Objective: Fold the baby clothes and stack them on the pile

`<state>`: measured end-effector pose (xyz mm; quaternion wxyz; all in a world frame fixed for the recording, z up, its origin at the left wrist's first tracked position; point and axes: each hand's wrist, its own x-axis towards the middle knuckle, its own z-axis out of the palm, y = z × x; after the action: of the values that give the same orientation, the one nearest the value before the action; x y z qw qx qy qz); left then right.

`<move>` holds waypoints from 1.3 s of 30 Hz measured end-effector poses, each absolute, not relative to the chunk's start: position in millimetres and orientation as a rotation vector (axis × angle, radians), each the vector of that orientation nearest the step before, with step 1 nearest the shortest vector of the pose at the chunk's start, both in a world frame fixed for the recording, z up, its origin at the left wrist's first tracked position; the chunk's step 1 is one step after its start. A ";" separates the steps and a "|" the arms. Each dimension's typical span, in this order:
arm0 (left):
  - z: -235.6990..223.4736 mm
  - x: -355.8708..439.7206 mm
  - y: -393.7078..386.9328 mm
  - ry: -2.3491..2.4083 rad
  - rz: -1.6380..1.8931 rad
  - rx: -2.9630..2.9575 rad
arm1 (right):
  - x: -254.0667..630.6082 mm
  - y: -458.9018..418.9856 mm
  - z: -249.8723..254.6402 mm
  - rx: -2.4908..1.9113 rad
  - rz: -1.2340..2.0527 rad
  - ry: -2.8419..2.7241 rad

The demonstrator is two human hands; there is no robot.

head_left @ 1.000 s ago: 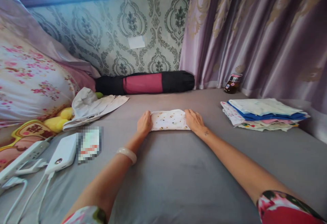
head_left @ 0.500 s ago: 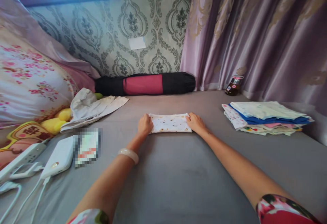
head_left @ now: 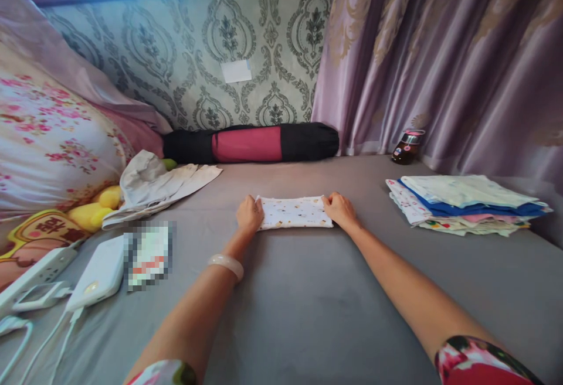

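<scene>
A white cloth (head_left: 294, 212) with small brown and dark prints lies folded into a narrow rectangle in the middle of the grey bed sheet (head_left: 308, 303). My left hand (head_left: 250, 214) is closed on its left end, the fingertips partly hidden behind the fabric. At the opposite end my right hand (head_left: 339, 209) pinches the upper right corner. Between the two hands the cloth looks flat and stretched straight. A pale bangle (head_left: 226, 265) circles my left wrist.
To the right sits a stack of folded cloths (head_left: 470, 191), with a dark bottle (head_left: 406, 147) behind it. A black and red roll bag (head_left: 246, 143) lies along the wall. On the left are a white hat (head_left: 149, 183), a power bank (head_left: 97, 273) and a power strip (head_left: 39, 276).
My right hand has shifted from lying over the cloth's right end to pinching its corner. The cloth looks straighter and slightly wider. My left hand keeps its hold.
</scene>
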<state>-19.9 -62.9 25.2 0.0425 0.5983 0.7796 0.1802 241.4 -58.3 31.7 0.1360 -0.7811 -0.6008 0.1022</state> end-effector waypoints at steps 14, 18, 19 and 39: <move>38.7 -28.4 -62.0 2.323 0.661 1.727 | 242.5 -63.2 51.0 -2.280 0.373 -1.750; 47.5 -12.1 -78.9 2.250 0.870 2.099 | 215.6 -85.2 66.1 -2.086 -0.046 -1.816; 48.2 -4.4 -83.7 2.162 0.870 2.215 | 204.9 -91.2 67.2 -1.991 -0.041 -1.928; 20.8 25.3 -100.0 2.016 0.282 2.398 | 161.8 -105.4 27.0 -1.686 0.142 -2.400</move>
<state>25.3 -100.0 20.8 -0.0022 0.7623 0.6410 0.0897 161.8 -105.4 27.0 0.1024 -0.5712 -0.8130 0.0481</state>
